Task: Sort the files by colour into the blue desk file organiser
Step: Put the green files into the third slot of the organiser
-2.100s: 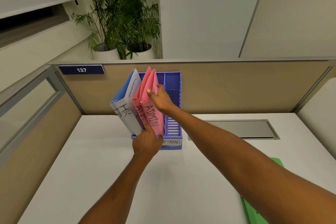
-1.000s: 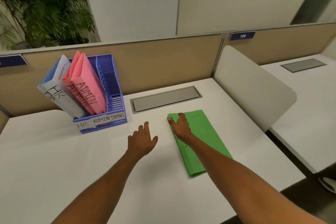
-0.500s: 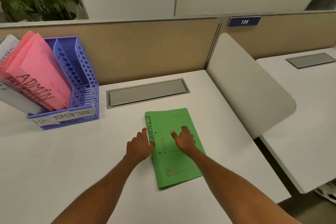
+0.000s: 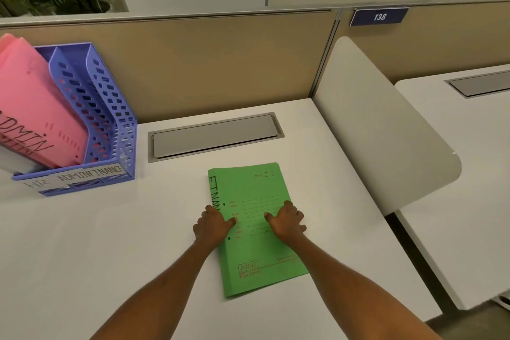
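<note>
One green FINANCE file [image 4: 258,229] is lying flat under both hands, left hand [image 4: 214,225] and right hand [image 4: 287,221] pressing it with fingers loosely spread; pink ADMIN files [image 4: 36,116] are already standing in the blue organiser [image 4: 110,119] far left of them, its FINANCE slot waiting.

One green file [image 4: 256,226] — two pink files [image 4: 36,113], one organiser [image 4: 110,130].

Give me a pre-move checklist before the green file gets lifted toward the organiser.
1. Both hands on the green file: ok, left hand at its spine edge, right hand on its cover.
2. File lifted: not ok, it lies flat on the desk.
3. FINANCE slot free in the blue organiser: ok.
4. Pink files in the ADMIN slot: ok.
5. Firm grip: cannot tell.
</note>
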Tool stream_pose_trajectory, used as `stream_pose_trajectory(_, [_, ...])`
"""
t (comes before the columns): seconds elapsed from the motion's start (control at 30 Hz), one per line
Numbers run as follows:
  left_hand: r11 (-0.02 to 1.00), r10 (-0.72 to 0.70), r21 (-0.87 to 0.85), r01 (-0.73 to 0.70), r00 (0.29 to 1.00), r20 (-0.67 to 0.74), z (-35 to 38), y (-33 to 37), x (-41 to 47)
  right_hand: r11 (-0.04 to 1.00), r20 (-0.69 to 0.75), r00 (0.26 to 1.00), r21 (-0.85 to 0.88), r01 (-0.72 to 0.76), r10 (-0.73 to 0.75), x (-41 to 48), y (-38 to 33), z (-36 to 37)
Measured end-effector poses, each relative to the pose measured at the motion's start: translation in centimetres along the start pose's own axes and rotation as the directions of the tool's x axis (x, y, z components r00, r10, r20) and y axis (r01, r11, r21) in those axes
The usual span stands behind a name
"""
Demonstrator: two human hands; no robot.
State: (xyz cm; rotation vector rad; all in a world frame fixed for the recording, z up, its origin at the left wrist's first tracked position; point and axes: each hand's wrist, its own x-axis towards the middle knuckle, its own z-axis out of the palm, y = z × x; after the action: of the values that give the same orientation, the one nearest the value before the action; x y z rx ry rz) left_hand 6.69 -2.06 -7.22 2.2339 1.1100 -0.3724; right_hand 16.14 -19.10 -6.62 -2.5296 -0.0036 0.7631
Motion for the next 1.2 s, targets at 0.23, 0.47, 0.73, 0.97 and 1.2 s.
stream_pose_trajectory(0.23, [0.906,-0.062,-0.410,0.106,0.991,0.120,0.3,0.2,0.2,0.999,-0.014,1.000,-0.050,-0.005,0.004,0.4,0.1,-0.2])
stream_pose_trajectory(0.47, [0.625,-0.036,-0.755,0.199,0.973,0.227,-0.6,0.1,-0.3,0.993,-0.013,1.000,-0.119,0.025,-0.026,0.4,-0.3,-0.3])
stream_pose_trajectory(0.73, [0.415,0.094,-0.888,0.198,0.961,0.258,-3.7,0.0,-1.4,0.997,-0.022,0.998,-0.056,0.050,-0.051,0.7,-2.1,-1.8])
stream_pose_trajectory(0.97, [0.344,0.242,-0.934,0.092,0.953,0.183,-8.9,-1.7,-2.0,0.957,-0.029,0.993,0.268,0.114,-0.110,0.7,-6.5,-2.7])
stream_pose_trajectory(1.2, [0.426,0.289,-0.903,-0.048,0.954,0.085,-14.7,-4.4,-2.2,0.898,-0.100,0.972,0.374,0.234,-0.212,-1.3,-13.5,-2.1])
